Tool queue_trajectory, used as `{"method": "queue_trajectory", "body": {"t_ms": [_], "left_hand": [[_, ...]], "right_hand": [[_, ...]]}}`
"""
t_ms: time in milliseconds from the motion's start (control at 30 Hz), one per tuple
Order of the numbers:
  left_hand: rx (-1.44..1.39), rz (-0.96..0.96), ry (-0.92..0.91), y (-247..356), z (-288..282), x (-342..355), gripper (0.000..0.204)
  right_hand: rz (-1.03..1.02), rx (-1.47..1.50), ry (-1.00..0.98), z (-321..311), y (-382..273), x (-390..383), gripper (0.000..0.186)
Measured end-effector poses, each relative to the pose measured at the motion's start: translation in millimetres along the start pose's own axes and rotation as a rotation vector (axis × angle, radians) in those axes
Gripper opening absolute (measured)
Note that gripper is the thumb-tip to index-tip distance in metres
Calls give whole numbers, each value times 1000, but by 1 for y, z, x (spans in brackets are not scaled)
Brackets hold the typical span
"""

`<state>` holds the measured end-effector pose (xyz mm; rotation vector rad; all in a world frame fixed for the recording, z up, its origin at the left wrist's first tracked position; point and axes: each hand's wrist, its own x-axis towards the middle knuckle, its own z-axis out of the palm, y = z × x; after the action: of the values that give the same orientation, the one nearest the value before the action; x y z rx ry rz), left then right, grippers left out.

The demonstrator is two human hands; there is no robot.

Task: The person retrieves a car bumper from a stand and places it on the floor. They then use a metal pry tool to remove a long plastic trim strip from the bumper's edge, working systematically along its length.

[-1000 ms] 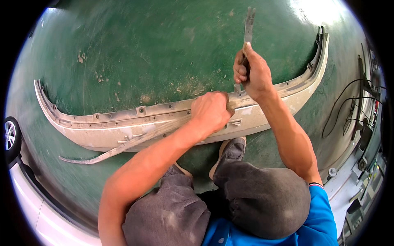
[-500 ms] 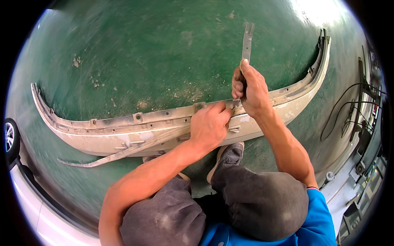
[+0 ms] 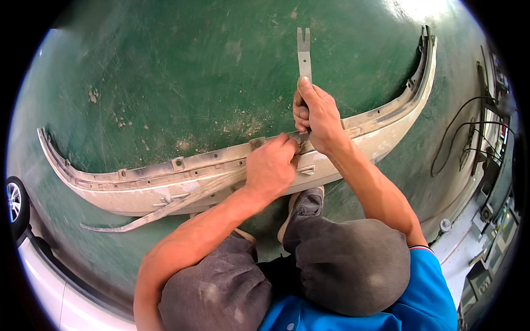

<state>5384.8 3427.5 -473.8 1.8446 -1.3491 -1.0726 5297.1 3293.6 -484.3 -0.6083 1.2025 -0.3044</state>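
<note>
While clenched, both hands at the bumper (image 3: 165, 190) (right (image 3: 317, 113) gripping pry tool (image 3: 303, 52), left (image 3: 270, 168) pinching its edge).

Before your knees the bumper (image 3: 182, 185) lies across the floor (image 3: 165, 83); your right hand (image 3: 317, 116) holds the pry tool (image 3: 303, 52) just behind your left hand (image 3: 270, 168).

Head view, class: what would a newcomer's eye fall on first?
A long, curved pale bumper lies across the green floor. At its middle the right hand grips a flat forked pry tool pointing away, and the left hand presses the bumper's edge beside it.
</note>
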Motion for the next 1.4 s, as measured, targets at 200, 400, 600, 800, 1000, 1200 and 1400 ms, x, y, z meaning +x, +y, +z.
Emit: {"method": "queue_trajectory", "body": {"t_ms": [200,400,600,800,1000,1200,1400], "left_hand": [[-2,-24,-91,-1,-9,3,12],[-97,-86,-162,-3,-15,11,17],[-54,-204,-230,-4,-16,15,26],[-46,-229,-222,2,-18,13,27],[-39,-240,-246,2,-19,13,27],[-26,-196,-226,-2,-16,11,27],[-21,-212,-225,-1,-17,11,26]], "right_hand": [[221,-28,63,1,-6,22,43],[479,-16,-16,-3,-12,40,40],[133,-90,10,10,-12,17,40],[-9,-73,-2,12,-10,7,41],[-74,-43,29,13,-10,4,40],[-30,-55,18,9,-8,8,40],[-57,-88,50,11,-4,2,40]]}}
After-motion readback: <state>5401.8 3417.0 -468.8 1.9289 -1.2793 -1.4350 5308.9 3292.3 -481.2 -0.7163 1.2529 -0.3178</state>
